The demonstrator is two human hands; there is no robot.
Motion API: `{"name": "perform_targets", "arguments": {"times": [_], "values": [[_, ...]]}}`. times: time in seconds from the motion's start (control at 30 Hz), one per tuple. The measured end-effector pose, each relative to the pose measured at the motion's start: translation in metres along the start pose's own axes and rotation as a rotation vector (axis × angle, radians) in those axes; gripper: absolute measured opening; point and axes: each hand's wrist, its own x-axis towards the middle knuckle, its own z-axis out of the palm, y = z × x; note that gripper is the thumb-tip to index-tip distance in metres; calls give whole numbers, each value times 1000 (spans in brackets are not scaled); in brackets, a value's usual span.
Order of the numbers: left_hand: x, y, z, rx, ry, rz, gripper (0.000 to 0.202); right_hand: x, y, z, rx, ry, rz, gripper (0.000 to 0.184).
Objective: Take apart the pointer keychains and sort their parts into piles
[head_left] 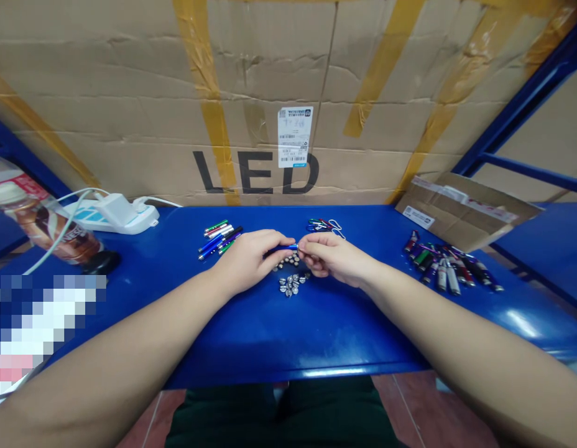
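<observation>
My left hand point(259, 256) is closed around a slim blue metal tube point(288, 247), which lies level and points to the right. My right hand point(332, 256) pinches at the tube's right end; whatever small piece is between those fingertips is hidden. Just below the hands, small round silver pieces point(292, 285) lie in a loose cluster, with more small metal pieces point(293, 259) partly covered by the fingers. Left of my left hand is a pile of coloured metal tubes point(218, 239) in blue, black, green and silver. Behind my right hand lie several coloured carabiner clips point(323, 226).
At right, a heap of small coloured cylinders point(449, 267) lies before an opened cardboard box point(466, 211). A white power strip point(115, 214) with cables and a brown drink bottle point(55, 227) occupy the left. A large taped carton point(251, 93) walls off the blue table's point(288, 342) back.
</observation>
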Motion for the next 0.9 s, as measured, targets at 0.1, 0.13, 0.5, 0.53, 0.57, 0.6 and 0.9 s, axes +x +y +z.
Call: {"name": "perform_targets", "arguments": {"times": [0.1,0.13,0.5,0.53,0.57,0.6,0.9], "values": [[0,2,-4,5,-35,-28,24,-1,0,-2,28,-43,-14,30],[1,3,-5,4,-43,-31,24,-1,0,-3,34,-53,-16,31],[6,10,-6,-119,-117,-198,28,2,7,-3,-72,-49,-115,42],[6,10,-6,-135,-127,-219,32,1,6,-2,-137,-40,-147,41],[7,9,-6,-159,-135,-250,37,0,5,-1,-226,-22,-195,38],[7,8,-6,-194,-145,-296,42,-1,4,-1,-339,3,-257,34],[1,-4,-3,-525,-76,-463,37,1,-1,-5,-776,117,-440,26]]}}
